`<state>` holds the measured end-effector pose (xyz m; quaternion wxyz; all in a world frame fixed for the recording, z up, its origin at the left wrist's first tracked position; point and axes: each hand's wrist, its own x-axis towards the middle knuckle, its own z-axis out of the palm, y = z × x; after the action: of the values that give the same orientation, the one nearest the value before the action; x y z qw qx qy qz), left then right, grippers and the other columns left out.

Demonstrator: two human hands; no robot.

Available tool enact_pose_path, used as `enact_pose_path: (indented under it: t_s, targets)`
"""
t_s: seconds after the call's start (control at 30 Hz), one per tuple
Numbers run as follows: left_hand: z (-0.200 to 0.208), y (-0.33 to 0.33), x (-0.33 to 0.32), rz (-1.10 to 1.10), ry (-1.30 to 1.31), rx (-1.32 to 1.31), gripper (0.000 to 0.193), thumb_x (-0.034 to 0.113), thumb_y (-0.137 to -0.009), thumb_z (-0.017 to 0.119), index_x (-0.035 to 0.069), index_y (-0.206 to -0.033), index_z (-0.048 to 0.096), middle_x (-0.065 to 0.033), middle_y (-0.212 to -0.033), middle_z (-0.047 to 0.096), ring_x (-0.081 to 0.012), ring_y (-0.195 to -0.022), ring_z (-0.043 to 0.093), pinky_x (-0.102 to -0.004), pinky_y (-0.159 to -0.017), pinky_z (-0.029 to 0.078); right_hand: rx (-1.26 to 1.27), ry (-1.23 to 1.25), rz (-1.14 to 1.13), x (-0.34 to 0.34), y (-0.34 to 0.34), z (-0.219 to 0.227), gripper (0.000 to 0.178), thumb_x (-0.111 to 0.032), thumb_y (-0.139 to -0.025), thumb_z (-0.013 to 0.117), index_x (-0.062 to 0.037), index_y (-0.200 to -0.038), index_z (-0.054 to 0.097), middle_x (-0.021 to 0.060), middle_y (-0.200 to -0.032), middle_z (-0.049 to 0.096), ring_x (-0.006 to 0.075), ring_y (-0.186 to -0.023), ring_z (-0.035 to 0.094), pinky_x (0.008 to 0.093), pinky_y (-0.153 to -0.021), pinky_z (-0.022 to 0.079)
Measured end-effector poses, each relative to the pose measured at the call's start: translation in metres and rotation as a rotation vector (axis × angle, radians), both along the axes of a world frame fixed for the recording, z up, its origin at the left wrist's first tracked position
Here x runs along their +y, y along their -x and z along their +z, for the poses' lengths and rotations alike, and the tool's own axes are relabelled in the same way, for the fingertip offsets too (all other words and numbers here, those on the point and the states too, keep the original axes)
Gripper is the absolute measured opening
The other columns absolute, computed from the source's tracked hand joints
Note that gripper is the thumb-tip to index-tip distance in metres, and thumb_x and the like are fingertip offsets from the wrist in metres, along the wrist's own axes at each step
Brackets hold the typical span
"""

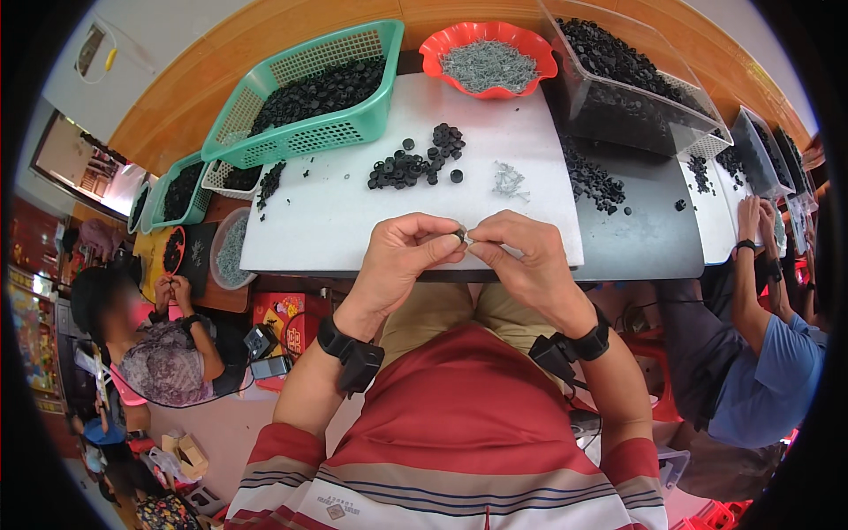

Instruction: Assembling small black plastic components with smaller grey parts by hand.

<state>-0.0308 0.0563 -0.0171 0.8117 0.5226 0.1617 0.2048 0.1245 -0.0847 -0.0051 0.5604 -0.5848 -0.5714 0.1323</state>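
Over the front edge of the white board [305, 238], my two hands meet fingertip to fingertip. My left hand [411, 252] is closed in a pinch on a small black round plastic piece [460, 235]. Against it, my right hand [521, 256] is pinched too; a pale glint shows at its fingertips, but what it grips is too small to make out. Beyond my hands lies a loose pile of black round plastic pieces [402, 170]. To its right is a small heap of silver screws [509, 181].
A green basket [305, 134] of black pieces, a red scalloped bowl [548, 66] of screws and a clear bin [618, 110] of black parts line the back. More black pieces [594, 181] lie on the dark tabletop [645, 234]. People work at left [172, 353] and right [760, 371].
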Motion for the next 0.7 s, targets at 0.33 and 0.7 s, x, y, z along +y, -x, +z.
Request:
enact_pose_path:
  t_s: [0.33,0.7]
  targets:
    - [-0.001,0.001,-0.002,-0.018,-0.034,0.038,0.016,-0.003,-0.092,0.068,-0.003,-0.108,0.07,-0.0124,-0.1,0.073,-0.0183,-0.089,0.072,-0.0318,-0.084,0.063,0.006,-0.064,0.001,0.002,0.002,-0.007,0.015,0.005,-0.084,0.071,0.0006,-0.098,0.069,0.0142,-0.088,0.07,0.028,-0.077,0.069,0.0338,-0.066,0.053]
    - [0.005,-0.001,-0.005,-0.024,0.032,0.047,0.013,0.0,-0.094,0.067,-0.002,-0.107,0.068,-0.0133,-0.1,0.072,-0.0188,-0.089,0.073,-0.0311,-0.082,0.063,-0.036,-0.114,-0.065,0.003,0.006,-0.013,0.019,0.003,-0.087,0.07,0.0006,-0.107,0.07,0.0146,-0.093,0.07,0.028,-0.078,0.07,0.0336,-0.069,0.055]
